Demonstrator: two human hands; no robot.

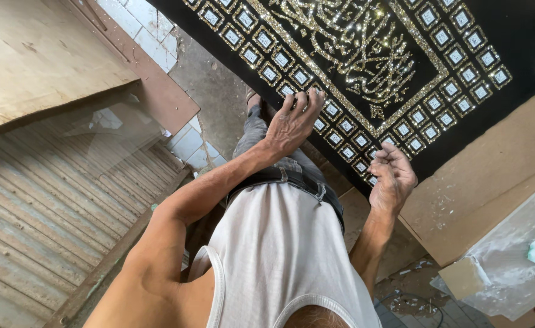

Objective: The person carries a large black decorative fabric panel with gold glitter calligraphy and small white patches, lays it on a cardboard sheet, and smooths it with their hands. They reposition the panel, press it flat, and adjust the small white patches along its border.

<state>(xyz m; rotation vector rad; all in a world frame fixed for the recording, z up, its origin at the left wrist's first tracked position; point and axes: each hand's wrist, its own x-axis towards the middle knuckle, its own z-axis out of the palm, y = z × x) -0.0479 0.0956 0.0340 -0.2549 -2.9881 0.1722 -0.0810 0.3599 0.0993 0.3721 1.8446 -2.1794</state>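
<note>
- Panel (395,42) of black cloth, worked in gold and silver glitter, lies across a brown board (492,176); border squares and centre script look fully filled in, so decoration seems done as far as this view shows.
- Left hand (293,124) rests fingers spread over panel's near edge, gripping that edge.
- Right hand (392,177) hovers half curled at lower corner, holding nothing visible.
- No containers with contents show; a clear plastic sheet (510,261) lies at right.
</note>
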